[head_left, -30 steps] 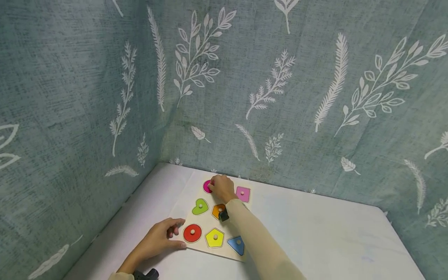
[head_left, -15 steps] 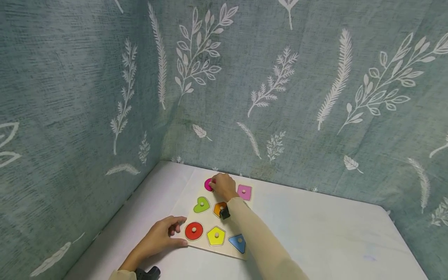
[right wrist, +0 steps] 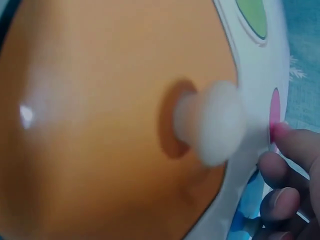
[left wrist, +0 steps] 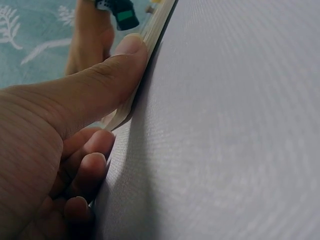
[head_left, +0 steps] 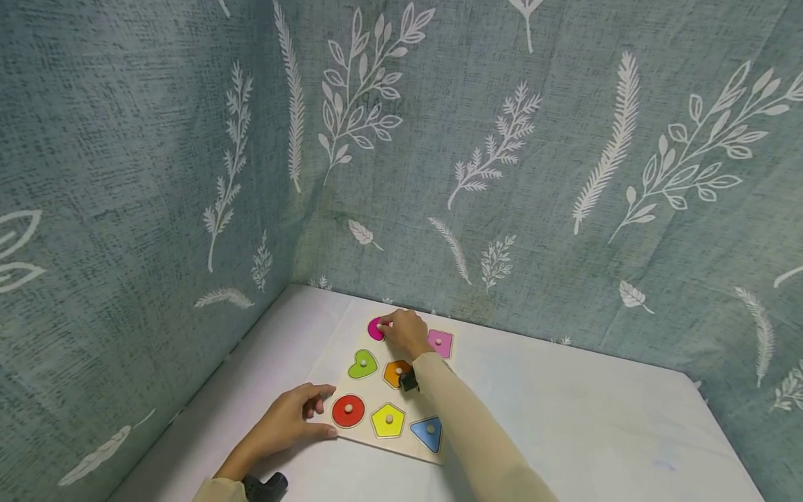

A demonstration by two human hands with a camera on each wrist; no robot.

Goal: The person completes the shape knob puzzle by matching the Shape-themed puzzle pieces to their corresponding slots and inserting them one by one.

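Observation:
A wooden peg puzzle board (head_left: 357, 432) lies flat on the white table, with coloured knobbed shapes set in it. My left hand (head_left: 285, 422) grips its near left corner. In the left wrist view the thumb (left wrist: 131, 47) lies along the board's edge, fingers curled beside the corner. My right hand (head_left: 406, 331) reaches to the far side and pinches at the knob of the magenta puzzle piece (head_left: 374, 329), partly hidden by the fingers. The right wrist view shows a fingertip against this magenta piece (right wrist: 275, 110). An orange hexagon (head_left: 395, 374) lies under the right wrist.
The board also bears a green heart (head_left: 362, 364), a red circle (head_left: 348, 411), a yellow pentagon (head_left: 387, 420), a blue triangle (head_left: 428, 434) and a pink square (head_left: 441, 343). Leaf-patterned cloth walls (head_left: 539, 265) stand behind the table (head_left: 564, 411) and along its left.
My right hand shifts slightly right, uncovering more of the magenta piece. The left hand stays at the board's corner. The head view has drifted a little.

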